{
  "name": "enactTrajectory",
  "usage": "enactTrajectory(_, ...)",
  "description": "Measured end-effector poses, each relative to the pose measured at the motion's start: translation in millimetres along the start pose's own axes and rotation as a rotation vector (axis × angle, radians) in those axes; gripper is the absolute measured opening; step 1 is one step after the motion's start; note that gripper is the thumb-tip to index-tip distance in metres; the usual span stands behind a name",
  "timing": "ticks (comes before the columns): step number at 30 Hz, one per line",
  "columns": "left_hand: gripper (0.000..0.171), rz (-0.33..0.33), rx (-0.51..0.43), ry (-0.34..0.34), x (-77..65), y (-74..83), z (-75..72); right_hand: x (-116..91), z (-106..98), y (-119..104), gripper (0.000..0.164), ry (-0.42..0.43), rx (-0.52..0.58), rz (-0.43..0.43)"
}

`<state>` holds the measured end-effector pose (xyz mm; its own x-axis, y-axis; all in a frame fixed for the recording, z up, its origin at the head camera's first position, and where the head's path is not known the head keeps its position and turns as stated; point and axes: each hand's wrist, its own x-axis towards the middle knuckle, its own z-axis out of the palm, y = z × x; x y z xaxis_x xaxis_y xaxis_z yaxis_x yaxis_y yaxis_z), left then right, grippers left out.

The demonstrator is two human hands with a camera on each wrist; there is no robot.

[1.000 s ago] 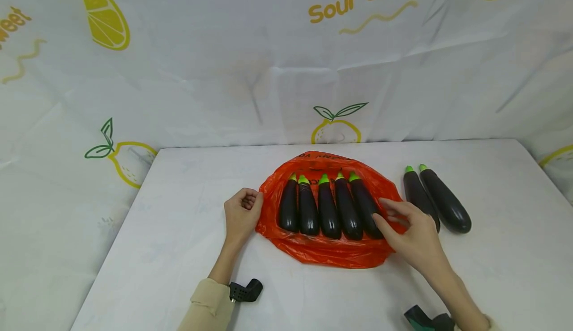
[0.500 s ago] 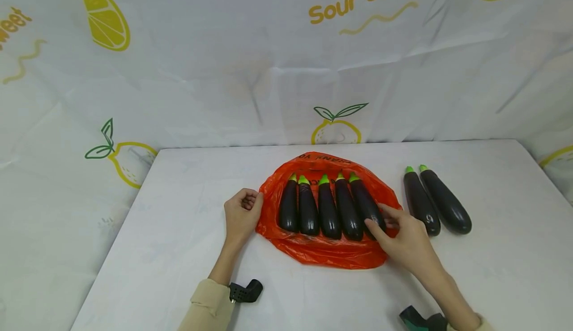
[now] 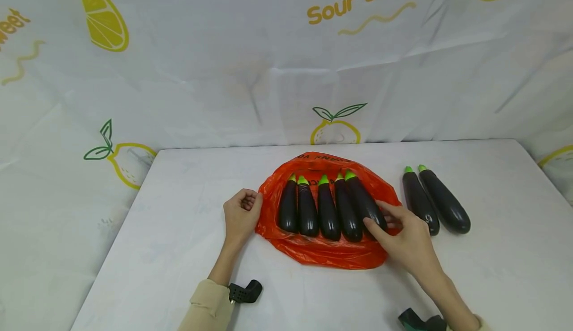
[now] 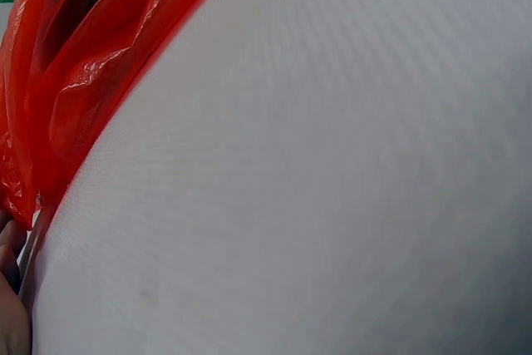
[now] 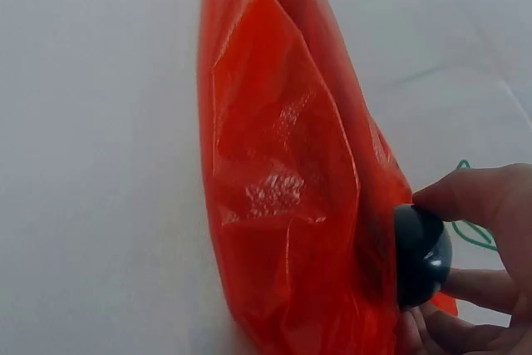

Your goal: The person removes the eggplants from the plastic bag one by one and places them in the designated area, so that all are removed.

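Note:
A red plastic bag (image 3: 322, 257) lies spread open mid-table in the head view, with several dark eggplants (image 3: 329, 211) side by side in it, green stem ends pointing away. My right hand (image 3: 405, 234) grips the lower end of the rightmost eggplant (image 3: 361, 197), thumb on one side and fingers on the other. Its round dark end (image 5: 421, 255) shows between thumb and fingers in the right wrist view. At the bag's left edge, my left hand (image 3: 241, 216) pinches the plastic, fingers curled. Only a sliver of those fingers (image 4: 10, 255) shows in the left wrist view, beside the red plastic.
Two more eggplants (image 3: 421, 201) (image 3: 445, 201) lie on the white table (image 3: 179, 251) to the right of the bag. A white cloth (image 3: 215, 72) printed with lemons hangs behind the table's back edge.
My right hand has moved left and closed on the rightmost eggplant. That eggplant's stem end has shifted slightly left, against its neighbour. My left hand has stayed put.

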<state>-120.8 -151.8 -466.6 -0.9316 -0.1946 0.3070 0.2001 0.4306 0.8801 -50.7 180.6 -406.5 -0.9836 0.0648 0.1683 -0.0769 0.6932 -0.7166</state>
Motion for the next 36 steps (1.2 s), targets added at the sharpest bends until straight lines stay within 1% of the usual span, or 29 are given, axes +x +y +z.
enactTrajectory(4,0.011,0.001,0.001,0.001,-0.5,0.2,-0.2,-1.1,1.3,-4.1,0.051,0.028,0.010,-0.017)
enactTrajectory(14,0.012,-0.002,0.001,-0.007,-1.4,-2.6,-0.1,-0.8,1.2,-8.7,0.055,-0.009,-0.010,-0.004)
enactTrajectory(21,0.012,0.010,0.006,-0.001,-1.2,-0.1,-0.4,-2.0,2.0,-7.2,0.053,0.008,0.015,-0.040)
enactTrajectory(24,0.012,0.009,0.005,-0.001,-0.9,0.1,-0.5,-2.0,1.9,-7.2,0.057,0.010,0.024,-0.046)
enactTrajectory(28,0.012,0.009,0.005,-0.001,-0.7,0.1,-0.4,-1.3,1.2,-8.3,0.062,0.000,0.023,-0.027)
enactTrajectory(33,0.011,0.011,0.002,0.001,-0.8,1.0,-0.2,-0.9,0.6,-9.1,0.057,-0.013,0.015,-0.011)
enactTrajectory(36,0.011,0.015,0.002,0.002,-0.5,0.8,0.4,-1.4,0.6,-9.4,0.057,-0.016,0.016,-0.014)
